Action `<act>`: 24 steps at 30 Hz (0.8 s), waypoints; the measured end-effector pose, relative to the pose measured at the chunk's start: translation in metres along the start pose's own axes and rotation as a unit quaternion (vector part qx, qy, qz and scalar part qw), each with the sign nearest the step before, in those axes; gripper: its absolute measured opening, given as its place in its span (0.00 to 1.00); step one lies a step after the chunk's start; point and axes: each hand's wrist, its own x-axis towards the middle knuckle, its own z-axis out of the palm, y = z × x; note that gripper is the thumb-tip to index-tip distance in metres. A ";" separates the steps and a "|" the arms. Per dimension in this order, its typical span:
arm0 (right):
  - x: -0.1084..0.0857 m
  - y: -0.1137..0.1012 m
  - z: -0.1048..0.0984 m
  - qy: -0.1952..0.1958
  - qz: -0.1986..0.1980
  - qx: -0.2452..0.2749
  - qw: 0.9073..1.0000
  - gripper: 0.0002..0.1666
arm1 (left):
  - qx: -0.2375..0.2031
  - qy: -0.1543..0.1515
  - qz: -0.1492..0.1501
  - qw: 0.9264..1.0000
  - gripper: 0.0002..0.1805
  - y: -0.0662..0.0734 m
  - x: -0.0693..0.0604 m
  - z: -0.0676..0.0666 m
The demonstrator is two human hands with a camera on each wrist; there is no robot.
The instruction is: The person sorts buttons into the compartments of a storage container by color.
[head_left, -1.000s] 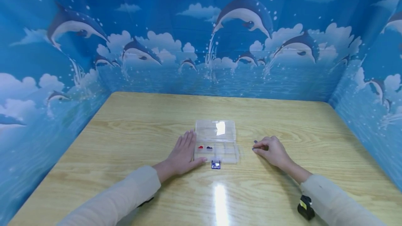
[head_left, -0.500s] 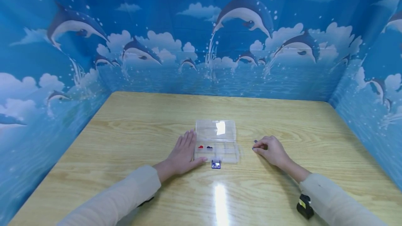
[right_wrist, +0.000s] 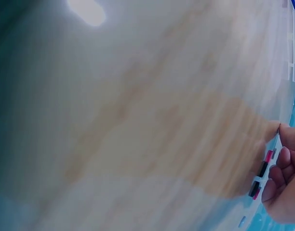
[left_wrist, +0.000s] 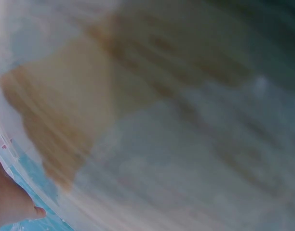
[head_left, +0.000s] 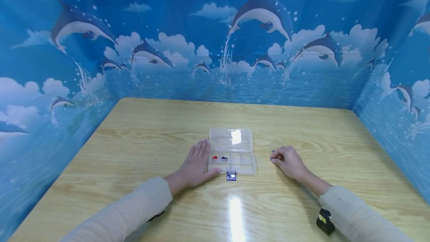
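Note:
My left hand (head_left: pixel 197 165) lies flat with straight fingers along the left side of a clear compartment box (head_left: pixel 246 169), its thumb at the front edge. The box's lid (head_left: pixel 221 139) is folded back. A red piece (head_left: pixel 215 157) and a dark piece (head_left: pixel 224 158) sit in two back compartments. To the right of the box, my right hand (head_left: pixel 289 163) has its thumb and index finger pinched at a small dark piece, mostly covered by the fingertips. Another dark bit (head_left: pixel 273 151) shows just behind them. In the right wrist view, small red-and-black pieces (right_wrist: pixel 263 168) appear beside the curled fingers.
A blue latch (head_left: pixel 231 176) projects from the box's front. The wooden table (head_left: pixel 161 122) meets a dolphin-printed curtain (head_left: pixel 188 77) at the back and sides. A black device (head_left: pixel 325 221) hangs at my right wrist, by the sleeve.
My right hand stays almost in place, its fingertips covering slightly more of the dark piece. My left hand and the box have not visibly moved.

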 end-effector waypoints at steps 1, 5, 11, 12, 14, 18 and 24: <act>0.000 0.000 0.000 0.000 -0.001 -0.001 1.000 0.03 | 0.000 0.000 0.000 1.000 0.52 0.000 0.000 0.000; -0.001 -0.001 0.000 0.001 -0.002 -0.002 1.000 0.04 | 0.001 0.002 0.000 1.000 0.52 0.001 0.000 -0.001; 0.000 -0.002 -0.002 0.008 0.012 0.004 1.000 0.04 | 0.004 0.000 -0.001 1.000 0.52 0.001 0.000 -0.002; 0.000 -0.002 -0.002 0.009 0.015 0.006 1.000 0.04 | 0.004 0.000 -0.001 1.000 0.51 0.001 0.000 -0.002; 0.000 -0.002 -0.004 0.010 0.019 0.012 1.000 0.04 | 0.003 0.001 -0.001 1.000 0.51 0.002 0.000 -0.002; 0.000 -0.002 -0.007 0.006 0.028 0.025 0.999 0.03 | 0.003 0.000 -0.001 1.000 0.51 0.002 0.000 -0.002; 0.001 -0.002 -0.010 0.004 0.049 0.041 0.998 0.04 | 0.006 0.000 -0.001 1.000 0.52 0.001 0.000 -0.001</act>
